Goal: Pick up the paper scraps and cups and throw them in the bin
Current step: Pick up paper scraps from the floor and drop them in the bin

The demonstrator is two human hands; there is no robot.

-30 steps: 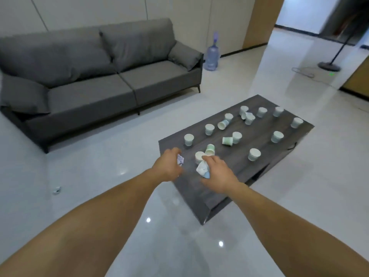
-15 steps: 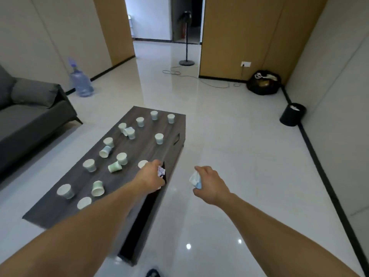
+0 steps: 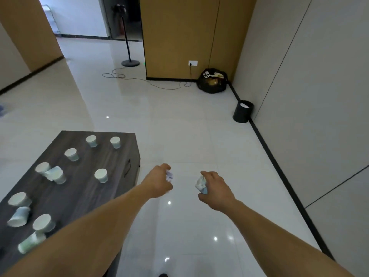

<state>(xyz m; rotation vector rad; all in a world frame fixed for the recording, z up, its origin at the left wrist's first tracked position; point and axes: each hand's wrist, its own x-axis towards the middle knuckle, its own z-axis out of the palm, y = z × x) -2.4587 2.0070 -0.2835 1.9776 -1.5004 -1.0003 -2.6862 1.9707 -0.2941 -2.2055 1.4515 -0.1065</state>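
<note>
Left hand (image 3: 158, 181) grip holding paper scrap (image 3: 169, 175), right hand (image 3: 216, 191) grip holding crumpled cup (image 3: 201, 184), black bin (image 3: 242, 111) well beyond, cups on table (image 3: 111, 168) beside.

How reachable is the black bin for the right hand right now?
Probably not yet: the black bin stands by the wall, far beyond the right hand, which grips a crumpled cup. Only bare floor lies between, so stepping closer looks unobstructed.

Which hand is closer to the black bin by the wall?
Right. The right hand is short of the bin, slightly left of it; the left hand is further left, nearer the table.
</note>
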